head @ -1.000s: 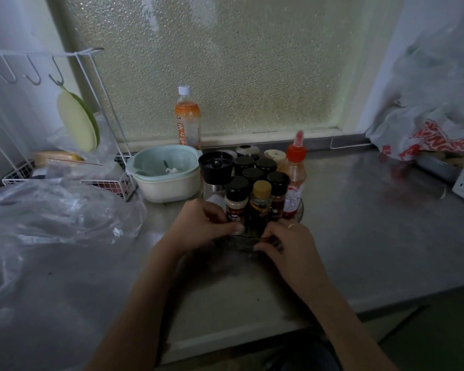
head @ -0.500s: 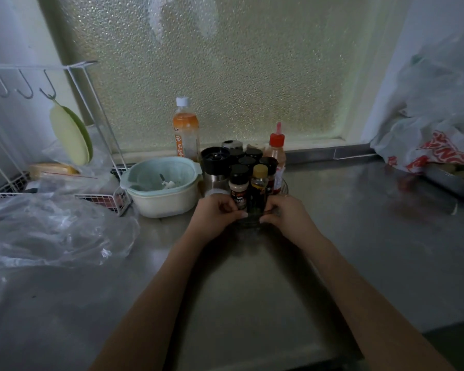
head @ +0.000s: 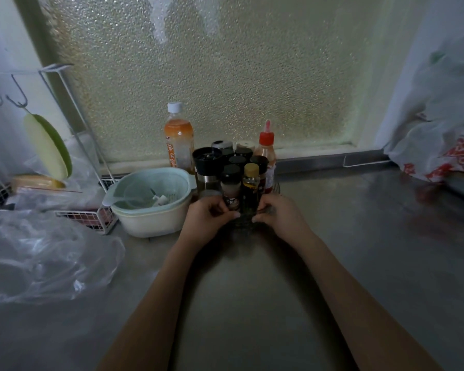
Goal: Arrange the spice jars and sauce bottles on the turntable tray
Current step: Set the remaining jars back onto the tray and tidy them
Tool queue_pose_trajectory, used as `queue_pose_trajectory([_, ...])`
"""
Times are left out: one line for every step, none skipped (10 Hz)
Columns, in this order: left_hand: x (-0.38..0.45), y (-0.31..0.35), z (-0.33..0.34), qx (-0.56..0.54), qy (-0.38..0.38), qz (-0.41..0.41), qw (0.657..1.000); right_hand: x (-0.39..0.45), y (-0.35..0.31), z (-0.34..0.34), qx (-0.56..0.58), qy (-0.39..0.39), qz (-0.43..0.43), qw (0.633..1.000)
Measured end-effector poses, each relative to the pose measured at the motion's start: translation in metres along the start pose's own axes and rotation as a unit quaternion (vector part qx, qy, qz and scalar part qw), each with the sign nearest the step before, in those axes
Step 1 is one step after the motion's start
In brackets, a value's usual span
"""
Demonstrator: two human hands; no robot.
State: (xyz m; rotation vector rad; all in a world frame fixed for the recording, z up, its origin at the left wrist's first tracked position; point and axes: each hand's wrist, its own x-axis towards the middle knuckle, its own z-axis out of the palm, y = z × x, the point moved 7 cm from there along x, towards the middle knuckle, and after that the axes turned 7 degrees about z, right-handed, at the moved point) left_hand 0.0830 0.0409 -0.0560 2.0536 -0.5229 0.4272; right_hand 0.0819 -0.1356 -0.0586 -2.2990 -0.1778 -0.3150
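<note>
On turntable tray: two hands, both gripping rim.

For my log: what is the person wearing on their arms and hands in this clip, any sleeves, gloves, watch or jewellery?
Nothing shows: both forearms are bare to the frame's bottom edge, with no sleeves, gloves, watch or wristband. The left hand and right hand are bare; the picture is too dim to tell whether a finger carries a ring.
</note>
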Motion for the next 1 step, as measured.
queue_pose_trajectory([0.0005,0.0037,-0.0025,0.019,0.000,0.004,1.000,-0.0046,-0.0026,0.0009,0.001,0.019,-0.001,1.000])
